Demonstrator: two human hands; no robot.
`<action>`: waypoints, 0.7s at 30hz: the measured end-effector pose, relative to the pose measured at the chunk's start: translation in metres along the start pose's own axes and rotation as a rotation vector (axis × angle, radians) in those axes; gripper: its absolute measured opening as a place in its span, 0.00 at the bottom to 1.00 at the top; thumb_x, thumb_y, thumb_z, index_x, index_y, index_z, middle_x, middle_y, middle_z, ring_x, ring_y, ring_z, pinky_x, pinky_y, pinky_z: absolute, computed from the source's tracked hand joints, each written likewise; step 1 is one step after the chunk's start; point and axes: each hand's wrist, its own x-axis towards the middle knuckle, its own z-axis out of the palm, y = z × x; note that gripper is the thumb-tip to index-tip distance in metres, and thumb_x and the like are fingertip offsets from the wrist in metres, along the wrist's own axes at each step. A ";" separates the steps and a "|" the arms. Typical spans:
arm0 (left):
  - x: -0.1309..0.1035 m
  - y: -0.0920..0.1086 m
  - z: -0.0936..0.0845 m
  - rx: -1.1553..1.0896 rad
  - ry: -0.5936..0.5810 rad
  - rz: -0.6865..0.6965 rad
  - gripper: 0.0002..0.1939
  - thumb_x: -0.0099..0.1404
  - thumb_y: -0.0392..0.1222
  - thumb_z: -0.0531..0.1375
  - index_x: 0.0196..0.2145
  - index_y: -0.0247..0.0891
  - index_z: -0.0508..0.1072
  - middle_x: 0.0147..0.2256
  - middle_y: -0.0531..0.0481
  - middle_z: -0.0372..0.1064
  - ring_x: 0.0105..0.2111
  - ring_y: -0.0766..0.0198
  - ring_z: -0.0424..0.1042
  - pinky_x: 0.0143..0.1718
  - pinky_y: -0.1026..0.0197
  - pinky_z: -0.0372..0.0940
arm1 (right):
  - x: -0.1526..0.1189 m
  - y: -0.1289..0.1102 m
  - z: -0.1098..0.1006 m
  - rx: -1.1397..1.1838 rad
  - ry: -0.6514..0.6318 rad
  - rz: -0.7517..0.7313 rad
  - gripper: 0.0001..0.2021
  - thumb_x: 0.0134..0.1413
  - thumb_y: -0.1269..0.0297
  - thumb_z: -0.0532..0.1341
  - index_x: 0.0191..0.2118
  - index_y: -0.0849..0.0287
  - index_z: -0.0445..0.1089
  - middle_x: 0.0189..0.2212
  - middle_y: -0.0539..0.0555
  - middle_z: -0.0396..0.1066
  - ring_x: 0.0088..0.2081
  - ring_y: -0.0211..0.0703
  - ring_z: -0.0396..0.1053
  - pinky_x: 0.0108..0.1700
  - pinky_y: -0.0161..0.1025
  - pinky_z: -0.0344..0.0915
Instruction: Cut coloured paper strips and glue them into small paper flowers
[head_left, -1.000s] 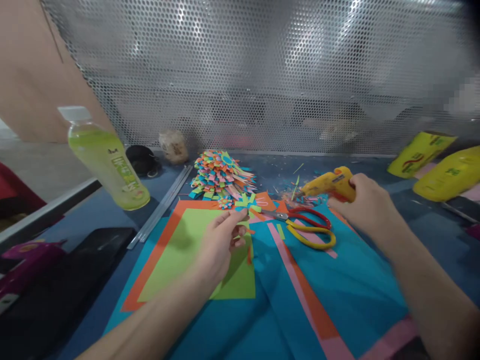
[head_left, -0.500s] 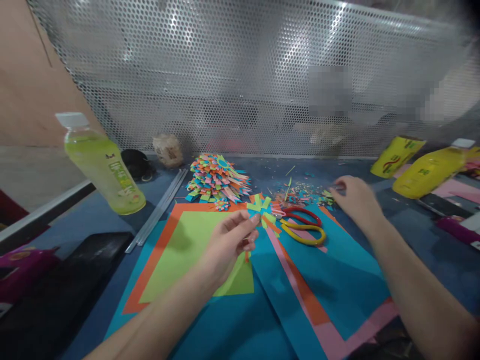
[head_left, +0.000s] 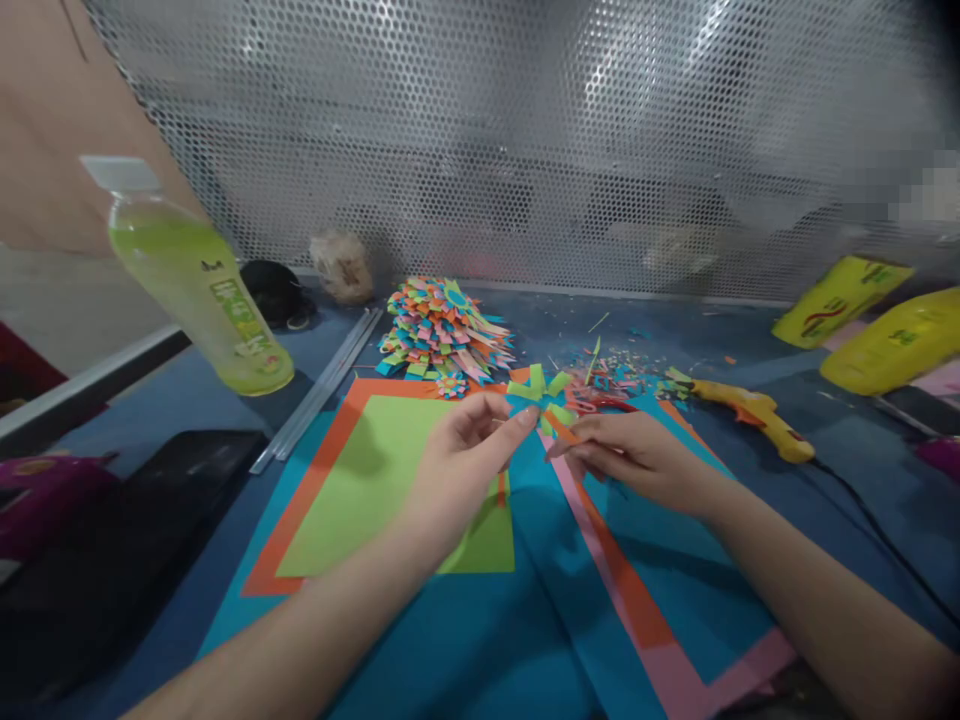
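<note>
A small paper flower [head_left: 551, 387] with blue, light green and orange petals is pinched between the thumb and fingers of my left hand [head_left: 457, 465]. My right hand [head_left: 641, 452] has come up to its right side, fingers closed on an orange paper strip [head_left: 562, 424] at the flower's edge. Behind my right hand, the scissors [head_left: 616, 404] are mostly hidden. Beneath both hands lie stacked sheets: a light green sheet [head_left: 360, 490], an orange sheet [head_left: 270, 575] and blue paper [head_left: 450, 650]. A yellow glue gun [head_left: 757, 408] lies to the right.
A pile of colourful fringed paper flowers [head_left: 442, 330] stands at the back, with paper scraps [head_left: 630, 370] beside it. Clear glue sticks [head_left: 322, 390] and a green drink bottle [head_left: 195, 290] are left. A yellow bottle [head_left: 892, 345] and yellow can [head_left: 840, 300] stand right.
My right hand has moved left from beside the scraps to the flower and closed on its orange strip. The glue gun now shows where that hand was.
</note>
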 end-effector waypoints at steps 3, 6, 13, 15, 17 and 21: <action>0.000 0.000 0.001 0.016 -0.001 0.047 0.10 0.51 0.42 0.64 0.22 0.37 0.66 0.19 0.59 0.59 0.19 0.76 0.55 0.22 0.70 0.52 | -0.002 -0.002 0.003 -0.012 -0.030 0.000 0.14 0.62 0.67 0.48 0.28 0.60 0.66 0.22 0.48 0.66 0.25 0.30 0.63 0.28 0.27 0.58; -0.001 0.000 0.001 0.043 0.014 0.067 0.10 0.51 0.42 0.64 0.22 0.37 0.66 0.18 0.59 0.58 0.19 0.75 0.55 0.21 0.69 0.51 | -0.004 -0.004 0.004 0.012 -0.019 -0.001 0.13 0.62 0.67 0.47 0.30 0.60 0.66 0.23 0.47 0.67 0.25 0.30 0.64 0.29 0.27 0.58; -0.002 0.000 0.002 0.128 0.043 0.105 0.10 0.50 0.42 0.65 0.21 0.38 0.67 0.17 0.58 0.57 0.18 0.73 0.56 0.20 0.69 0.51 | -0.004 -0.009 0.003 -0.004 0.021 -0.027 0.14 0.61 0.68 0.50 0.25 0.60 0.64 0.20 0.46 0.65 0.23 0.28 0.63 0.27 0.25 0.57; -0.002 0.000 0.002 0.133 0.040 0.104 0.10 0.50 0.42 0.65 0.21 0.38 0.67 0.17 0.58 0.57 0.18 0.73 0.55 0.19 0.69 0.51 | -0.003 -0.009 0.004 0.001 0.043 -0.041 0.14 0.61 0.68 0.50 0.24 0.60 0.63 0.18 0.45 0.64 0.22 0.28 0.62 0.26 0.25 0.56; -0.002 0.000 0.003 0.134 0.025 0.105 0.09 0.50 0.42 0.64 0.21 0.38 0.67 0.17 0.58 0.57 0.18 0.73 0.55 0.19 0.69 0.50 | -0.002 -0.009 0.005 0.010 0.057 -0.052 0.15 0.61 0.68 0.51 0.23 0.60 0.63 0.18 0.45 0.64 0.21 0.27 0.62 0.26 0.25 0.56; -0.004 0.001 0.006 0.134 0.010 0.105 0.09 0.51 0.40 0.64 0.21 0.39 0.66 0.17 0.58 0.58 0.18 0.73 0.55 0.18 0.69 0.49 | -0.001 -0.008 0.006 0.016 0.084 -0.038 0.13 0.60 0.68 0.51 0.25 0.59 0.66 0.18 0.45 0.66 0.20 0.27 0.62 0.24 0.25 0.56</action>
